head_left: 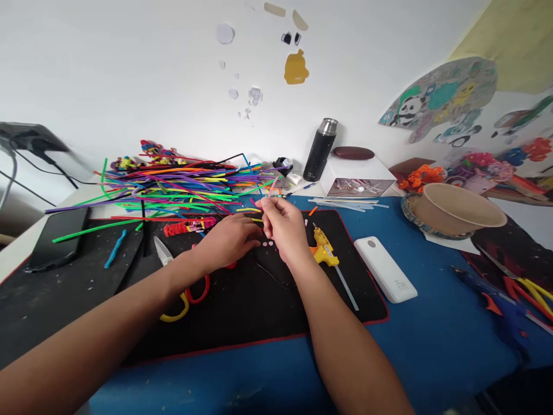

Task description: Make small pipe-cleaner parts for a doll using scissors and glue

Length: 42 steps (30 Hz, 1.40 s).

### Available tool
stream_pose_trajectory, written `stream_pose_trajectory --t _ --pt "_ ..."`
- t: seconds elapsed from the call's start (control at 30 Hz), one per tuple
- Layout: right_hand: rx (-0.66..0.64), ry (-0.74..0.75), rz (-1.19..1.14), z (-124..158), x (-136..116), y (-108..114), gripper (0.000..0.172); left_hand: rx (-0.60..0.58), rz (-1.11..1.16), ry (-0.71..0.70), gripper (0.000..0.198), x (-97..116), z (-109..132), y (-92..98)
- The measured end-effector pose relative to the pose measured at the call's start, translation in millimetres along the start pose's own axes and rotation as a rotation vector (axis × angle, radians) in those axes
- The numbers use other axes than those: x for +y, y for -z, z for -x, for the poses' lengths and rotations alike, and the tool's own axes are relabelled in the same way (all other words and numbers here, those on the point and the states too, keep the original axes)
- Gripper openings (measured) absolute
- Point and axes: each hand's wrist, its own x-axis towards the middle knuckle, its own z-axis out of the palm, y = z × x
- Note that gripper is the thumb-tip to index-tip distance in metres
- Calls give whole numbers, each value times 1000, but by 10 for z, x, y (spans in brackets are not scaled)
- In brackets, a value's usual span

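Observation:
My right hand (283, 227) is closed in a pinch on a light pink pipe cleaner (273, 186), whose end sticks up above the fingers. To its left, my left hand (231, 239) hovers low over the black mat (242, 323), fingers bent and thumb apart, with nothing visible between them. Small pale pink pieces (268, 244) lie between the two hands. Scissors (185, 300) with red and yellow handles rest partly under my left forearm. Just right of my right wrist is a yellow glue gun (325, 248) with a clear glue stick (348, 288) in its back.
Many coloured pipe cleaners (185, 184) are heaped at the back left. A black phone (58, 239) lies at the left. Behind stand a black thermos (319, 150) and white box (358, 170). At the right are a white power bank (386, 270) and a tan bowl (464, 210).

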Motion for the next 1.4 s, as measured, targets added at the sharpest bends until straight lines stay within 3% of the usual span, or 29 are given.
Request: stream_pose_trajectory --t 0.23,1.13,1.3,1.4 --pt "-32 -14 -2 17 -19 -20 33 -6 31 -7 7 38 -29 -120" --pt "-51 -32 5 40 -10 -48 36 34 47 58 5 71 -107 -233" --pt "-49 -47 6 46 -17 -49 35 74 121 59 7 59 -62 -130" --pt "-38 -55 22 48 -32 -51 35 106 289 193 11 -13 26 31"
